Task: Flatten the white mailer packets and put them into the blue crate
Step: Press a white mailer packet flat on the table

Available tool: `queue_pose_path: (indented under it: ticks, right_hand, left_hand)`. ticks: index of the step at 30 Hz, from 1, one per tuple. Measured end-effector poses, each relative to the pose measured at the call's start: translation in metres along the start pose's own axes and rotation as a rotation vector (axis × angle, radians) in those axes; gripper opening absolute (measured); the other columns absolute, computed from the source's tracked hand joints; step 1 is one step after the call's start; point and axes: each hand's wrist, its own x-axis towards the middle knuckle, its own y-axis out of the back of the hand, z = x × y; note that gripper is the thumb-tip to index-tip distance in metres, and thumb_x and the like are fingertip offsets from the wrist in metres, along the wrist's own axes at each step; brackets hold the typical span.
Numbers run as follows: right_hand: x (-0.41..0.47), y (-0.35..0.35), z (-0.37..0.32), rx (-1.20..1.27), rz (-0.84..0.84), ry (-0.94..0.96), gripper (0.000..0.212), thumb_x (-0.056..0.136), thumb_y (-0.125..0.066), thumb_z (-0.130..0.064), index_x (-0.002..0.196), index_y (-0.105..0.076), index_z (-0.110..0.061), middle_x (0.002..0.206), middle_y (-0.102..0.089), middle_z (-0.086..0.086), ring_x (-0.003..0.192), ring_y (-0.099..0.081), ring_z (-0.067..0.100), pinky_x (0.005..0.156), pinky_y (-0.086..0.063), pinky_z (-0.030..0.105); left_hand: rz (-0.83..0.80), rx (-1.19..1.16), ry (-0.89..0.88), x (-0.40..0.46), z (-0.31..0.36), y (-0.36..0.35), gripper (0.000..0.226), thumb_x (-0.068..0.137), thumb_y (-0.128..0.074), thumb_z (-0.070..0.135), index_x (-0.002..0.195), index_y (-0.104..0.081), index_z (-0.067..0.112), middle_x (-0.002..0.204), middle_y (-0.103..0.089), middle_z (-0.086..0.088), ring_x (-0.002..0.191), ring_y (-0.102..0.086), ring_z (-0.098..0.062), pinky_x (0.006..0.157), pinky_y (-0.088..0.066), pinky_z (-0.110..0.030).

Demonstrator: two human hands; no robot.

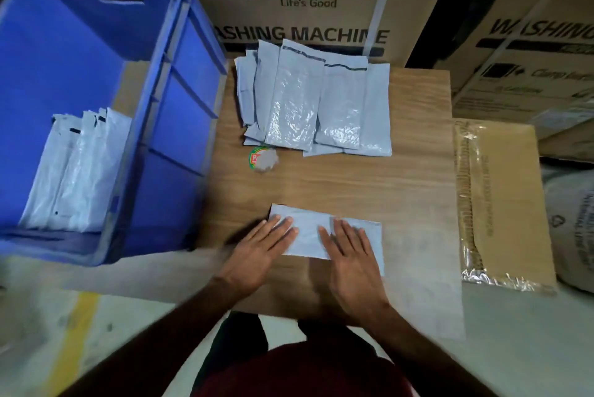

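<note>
Both hands, the left hand (261,249) and the right hand (352,260), lie with straight fingers pressing flat on one white plastic mailer packet (313,236) on the brown wooden counter (353,178). More white packets (316,98) sit in a pile farther back. Some packets stand inside the big blue plastic crate (167,101) at the left.

Dim, bluish indoor light; soft throughout, edges bowed by the wide lens, forearms smeared with motion blur.
</note>
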Motion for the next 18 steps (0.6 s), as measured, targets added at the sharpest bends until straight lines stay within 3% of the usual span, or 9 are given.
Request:
queue_pose_path:
  ticks: [3,6,9,12,18]
  right_hand:
    - [-0.032,-0.020,-0.015,0.040,-0.071,-0.051,0.078,0.079,-0.035,-0.020,0.157,-0.036,-0.013,0.166,-0.020,0.019,0.154,-0.022,0.035,0.121,-0.016,0.052]
    - [-0.031,-0.020,-0.028,0.162,-0.029,-0.094,0.079,0.085,-0.040,-0.030,0.161,-0.025,-0.013,0.169,-0.009,0.018,0.157,-0.002,0.031,0.126,-0.006,0.053]
    - [-0.009,-0.026,-0.035,0.210,0.019,-0.170,0.072,0.091,-0.038,-0.029,0.160,-0.028,-0.014,0.168,-0.015,0.017,0.157,-0.007,0.029,0.126,-0.010,0.055]
    - [0.003,-0.041,-0.029,0.175,0.004,-0.198,0.067,0.095,-0.037,-0.027,0.160,-0.029,-0.014,0.168,-0.015,0.017,0.157,-0.010,0.029,0.123,-0.016,0.058]
    - [0.000,-0.054,-0.012,0.073,-0.005,-0.094,0.070,0.099,-0.036,-0.034,0.163,-0.015,-0.019,0.171,-0.003,0.009,0.158,0.001,0.023,0.127,-0.005,0.048]
  left_hand:
    - [-0.051,-0.029,-0.008,-0.018,0.009,-0.014,0.079,0.079,-0.044,0.018,0.157,-0.034,0.015,0.166,-0.024,-0.011,0.153,-0.024,-0.031,0.124,-0.013,-0.040]
    - [0.021,-0.143,0.002,-0.025,0.021,-0.010,0.081,0.083,-0.047,0.029,0.159,-0.028,0.010,0.168,-0.015,-0.018,0.156,-0.012,-0.031,0.126,-0.011,-0.042]
    - [0.116,-0.148,0.110,0.001,0.031,-0.006,0.066,0.098,-0.037,0.031,0.159,-0.026,0.009,0.167,-0.015,-0.020,0.156,-0.013,-0.033,0.125,-0.015,-0.044]
    - [0.067,-0.106,0.142,0.030,0.030,-0.018,0.062,0.100,-0.034,0.032,0.157,-0.031,0.007,0.164,-0.022,-0.022,0.152,-0.024,-0.038,0.122,-0.020,-0.049]
    - [0.056,-0.088,0.194,0.028,0.036,-0.040,0.067,0.100,-0.033,0.037,0.160,-0.026,0.009,0.167,-0.019,-0.017,0.154,-0.020,-0.035,0.123,-0.018,-0.047]
